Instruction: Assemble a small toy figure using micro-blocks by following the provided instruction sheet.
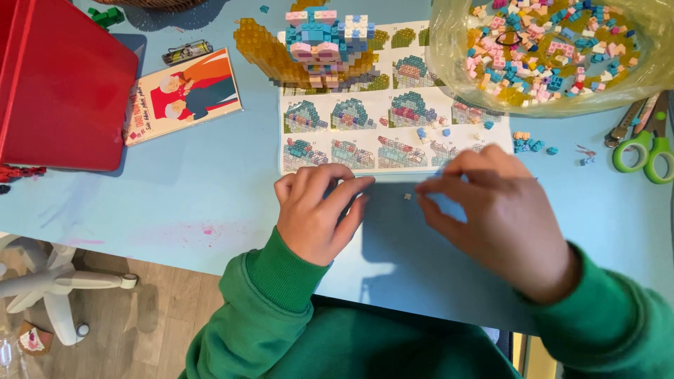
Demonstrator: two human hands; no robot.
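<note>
left hand (316, 214): fingertips curled under at mid frame; whether they pinch a piece cannot be told.
right hand (495, 217): its back covers the fingertips and anything under them.
instruction sheet (393, 119): lower edge hidden behind both hands; pictured steps too small to tell.
tiny piece (407, 197): between the hands, too small to tell its shape.
red box (60, 84): cut off by the upper left edge.
scissors (646, 144): cut off at the right edge.
plastic bag (554, 49): top cut off by the upper edge.
</note>
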